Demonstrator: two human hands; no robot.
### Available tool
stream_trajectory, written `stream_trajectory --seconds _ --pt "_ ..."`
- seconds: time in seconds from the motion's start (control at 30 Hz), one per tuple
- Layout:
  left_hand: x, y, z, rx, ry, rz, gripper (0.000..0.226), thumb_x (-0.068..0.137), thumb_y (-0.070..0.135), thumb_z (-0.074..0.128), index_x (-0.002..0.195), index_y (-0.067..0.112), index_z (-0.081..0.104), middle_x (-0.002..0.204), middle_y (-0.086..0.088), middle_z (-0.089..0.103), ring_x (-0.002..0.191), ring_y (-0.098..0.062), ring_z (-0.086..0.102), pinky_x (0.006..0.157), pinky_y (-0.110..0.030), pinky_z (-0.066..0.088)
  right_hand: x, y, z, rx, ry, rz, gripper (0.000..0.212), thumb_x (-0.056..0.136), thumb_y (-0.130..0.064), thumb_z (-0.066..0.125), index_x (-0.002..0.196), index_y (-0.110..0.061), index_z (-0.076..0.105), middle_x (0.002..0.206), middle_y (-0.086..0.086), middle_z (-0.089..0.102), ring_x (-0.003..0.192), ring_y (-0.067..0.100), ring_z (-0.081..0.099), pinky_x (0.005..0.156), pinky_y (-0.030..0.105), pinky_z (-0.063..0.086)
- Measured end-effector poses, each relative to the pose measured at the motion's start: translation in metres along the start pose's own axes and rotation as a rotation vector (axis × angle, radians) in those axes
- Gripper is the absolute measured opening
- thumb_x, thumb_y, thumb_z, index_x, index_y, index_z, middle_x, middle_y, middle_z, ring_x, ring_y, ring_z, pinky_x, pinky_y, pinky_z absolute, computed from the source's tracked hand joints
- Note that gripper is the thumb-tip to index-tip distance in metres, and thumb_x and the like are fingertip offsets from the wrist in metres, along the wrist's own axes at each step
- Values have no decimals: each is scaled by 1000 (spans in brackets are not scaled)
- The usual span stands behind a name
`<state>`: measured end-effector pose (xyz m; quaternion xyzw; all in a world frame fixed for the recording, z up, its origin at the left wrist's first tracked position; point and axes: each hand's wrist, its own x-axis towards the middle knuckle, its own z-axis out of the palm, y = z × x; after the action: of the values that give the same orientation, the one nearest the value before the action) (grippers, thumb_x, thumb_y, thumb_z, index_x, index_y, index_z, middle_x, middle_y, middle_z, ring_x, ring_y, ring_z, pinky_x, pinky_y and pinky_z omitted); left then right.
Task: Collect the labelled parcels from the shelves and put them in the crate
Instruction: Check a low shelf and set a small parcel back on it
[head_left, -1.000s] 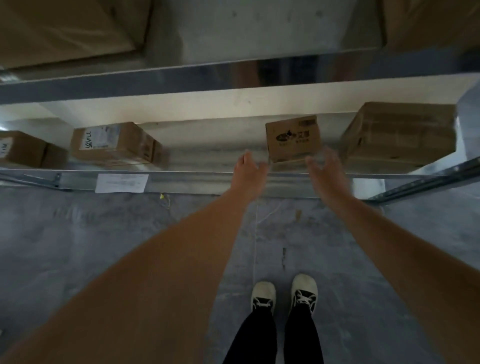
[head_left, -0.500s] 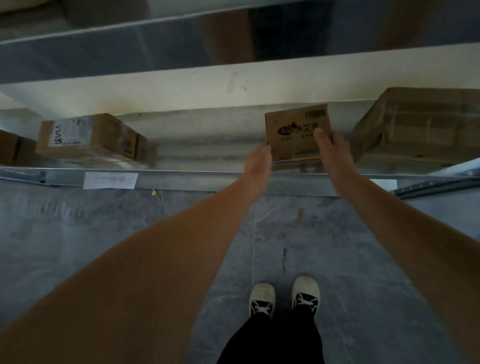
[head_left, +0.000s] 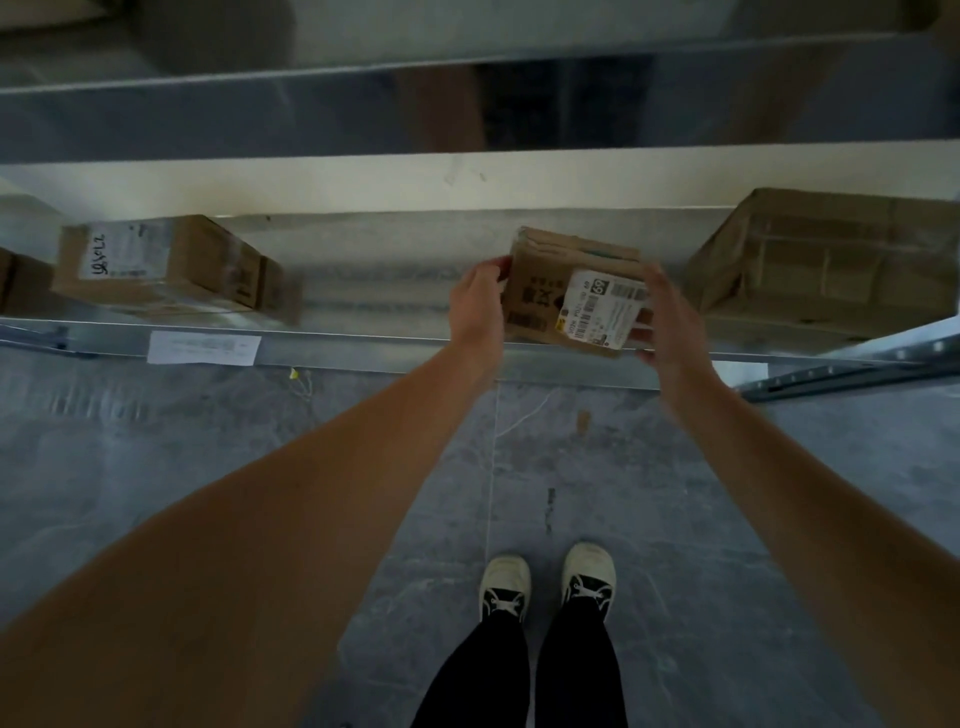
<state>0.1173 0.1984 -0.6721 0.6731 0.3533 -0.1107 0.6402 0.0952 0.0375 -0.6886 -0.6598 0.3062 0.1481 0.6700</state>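
Observation:
A small brown cardboard parcel (head_left: 550, 291) with a white shipping label (head_left: 602, 310) is tilted toward me over the front edge of the low metal shelf (head_left: 363, 291). My left hand (head_left: 475, 304) grips its left side. My right hand (head_left: 667, 317) grips its right side, fingers curled round the labelled edge. The crate is not in view.
On the same shelf a labelled brown box (head_left: 156, 265) sits at the left, with another box edge (head_left: 21, 283) beyond it, and a large taped box (head_left: 826, 265) at the right. A paper tag (head_left: 203, 348) hangs on the shelf rail. Grey concrete floor (head_left: 208, 441) lies below, my shoes (head_left: 545, 582) on it.
Both hands reached the small parcel, closed on its sides and tipped it toward me, so the face with the white label now shows.

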Motion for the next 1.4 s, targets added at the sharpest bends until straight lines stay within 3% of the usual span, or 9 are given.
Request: stream_trajectory --seconds 0.17,0.23,0.43,0.73,1.0,1.13,1.23,1.3,1.4 --pt "-2 -6 -6 16 -40 -33 26 98 27 44 102 23 69 98 4 70 93 -11 62 75 -27 47 -3 2 -1 57 -33 62 26 96 -51 48 99 -28 59 92 -5 63 97 21 62 84 37 52" --pt "0 -10 -7 37 -45 -36 27 96 22 44 103 23 69 95 2 70 95 -14 62 88 -34 51 -5 1 0 58 -30 65 28 97 -48 48 104 -23 60 93 -2 64 94 20 63 80 33 53" --pt "12 -9 -10 167 -46 53 40 91 8 48 128 18 57 111 -1 62 98 -13 57 81 -25 48 -13 6 8 -53 -113 86 45 99 -42 48 139 -22 43 107 10 66 87 21 69 61 32 59" --pt "34 -11 -21 284 -2 -106 18 91 30 59 99 14 58 102 -10 66 93 -21 62 86 -35 53 -38 6 9 35 -177 116 37 98 -42 51 96 -7 63 61 4 69 56 19 70 56 33 61" --pt "33 -22 -18 72 97 -54 12 93 16 56 105 12 54 100 -6 62 96 -19 58 92 -35 52 -9 3 13 -57 -209 21 26 102 -30 46 115 -16 63 94 1 69 88 15 68 76 28 56" --pt "36 -32 -26 302 169 -15 25 93 7 54 118 6 53 104 -4 59 93 -16 55 68 -20 44 12 5 25 -131 -304 115 30 102 -37 42 120 -24 62 115 -3 64 116 22 59 93 34 46" --pt "35 -39 -29 353 151 -74 34 94 6 52 128 4 48 121 -10 58 99 -17 53 77 -23 41 14 4 34 -197 -368 74 41 103 -37 39 137 -19 55 134 1 58 125 18 52 107 39 39" --pt "28 -36 -24 375 168 -54 38 95 7 51 132 5 44 127 -11 54 105 -19 53 81 -22 40 12 5 30 -217 -314 9 34 103 -31 41 128 -17 59 118 -1 64 108 11 57 97 31 45" --pt "7 -27 -11 569 339 223 43 94 5 48 135 8 38 137 -9 41 117 -20 47 92 -23 38 8 8 -6 -258 76 -185 31 98 -24 45 123 -15 60 113 5 64 97 15 59 88 36 52"
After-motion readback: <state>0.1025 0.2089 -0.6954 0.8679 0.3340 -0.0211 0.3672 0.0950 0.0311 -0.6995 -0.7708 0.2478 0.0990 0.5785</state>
